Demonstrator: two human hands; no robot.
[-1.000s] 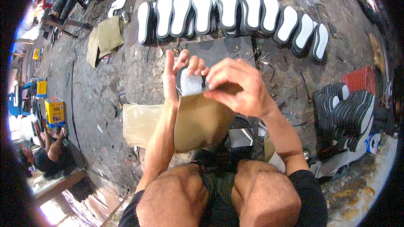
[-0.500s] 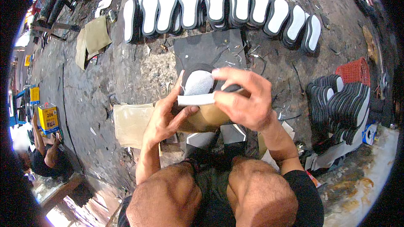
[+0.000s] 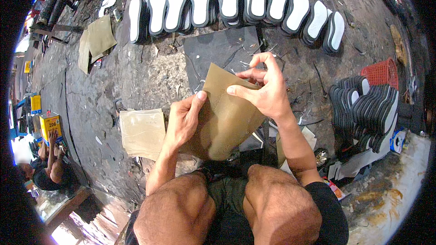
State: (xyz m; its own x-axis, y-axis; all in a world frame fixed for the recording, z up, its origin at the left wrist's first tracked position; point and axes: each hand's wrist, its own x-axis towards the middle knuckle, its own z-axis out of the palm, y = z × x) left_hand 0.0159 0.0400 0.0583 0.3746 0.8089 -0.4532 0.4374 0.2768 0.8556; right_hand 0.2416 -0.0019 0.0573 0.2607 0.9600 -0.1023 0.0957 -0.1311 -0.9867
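A tan, slightly glossy sheet (image 3: 229,113) is held up over my knees, one corner pointing away from me and its lower part curving under. My left hand (image 3: 183,120) grips its left edge, thumb on the near face and fingers folded behind. At the right edge, the thumb of my right hand (image 3: 265,90) presses on the near face. The right fingers are curled beyond the edge, and part of them is hidden by the sheet. Whatever lies behind the sheet cannot be seen. Beyond it, a dark square mat (image 3: 218,47) rests on the floor.
A curved row of stacked white-topped soles (image 3: 200,4) spans the far side. More dark soles (image 3: 363,109) stand at right by a red basket (image 3: 380,73). Tan sheets (image 3: 142,131) lie left of my hands. At far left, a person (image 3: 52,168) sits near a yellow can (image 3: 50,127).
The white-patched dark sole and white strip between my hands have gone out of sight. The tan sheet has come up in front, and my right fingers have shifted to its right edge.
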